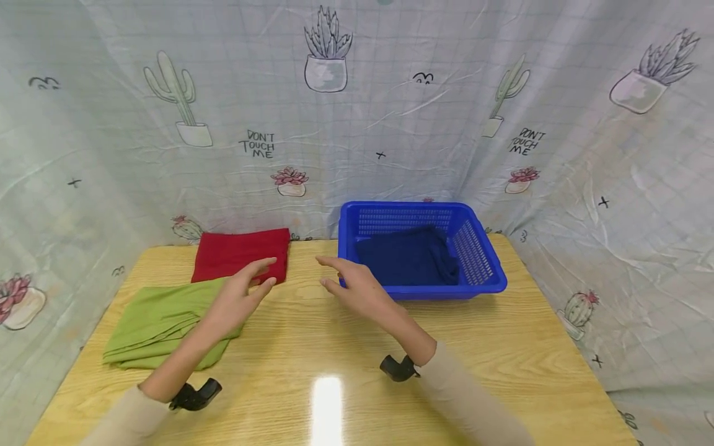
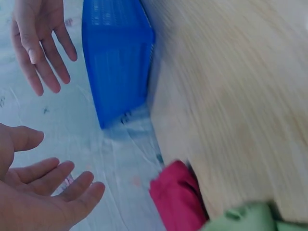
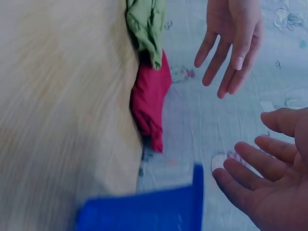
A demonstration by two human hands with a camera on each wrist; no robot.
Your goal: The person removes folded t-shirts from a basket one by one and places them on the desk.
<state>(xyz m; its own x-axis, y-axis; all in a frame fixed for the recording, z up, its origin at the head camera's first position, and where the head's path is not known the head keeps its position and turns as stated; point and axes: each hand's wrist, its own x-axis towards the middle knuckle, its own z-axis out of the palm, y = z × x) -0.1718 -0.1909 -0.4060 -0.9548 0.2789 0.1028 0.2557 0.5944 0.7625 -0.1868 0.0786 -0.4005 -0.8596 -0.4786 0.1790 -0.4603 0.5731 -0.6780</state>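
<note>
Both hands are raised above the table, apart from each other and holding nothing. My left hand (image 1: 241, 297) has its fingers loosely extended, overlapping the edges of the red folded cloth (image 1: 237, 253) and the green folded cloth (image 1: 162, 319) in the head view. My right hand (image 1: 357, 286) is level with it, fingers relaxed, just left of the blue plastic basket (image 1: 496, 272). Inside the basket lies a dark blue cloth (image 1: 407, 257). In the left wrist view, the left hand (image 2: 48, 192) shows a half-turned palm; the right wrist view shows the right hand (image 3: 269, 168) likewise.
The wooden table (image 1: 312, 347) carries the cloths on its left and the basket at its back right. A printed curtain (image 1: 390, 124) hangs right behind the table and along both sides. A black wrist camera (image 1: 195, 395) is strapped on the left forearm, another (image 1: 398, 368) on the right.
</note>
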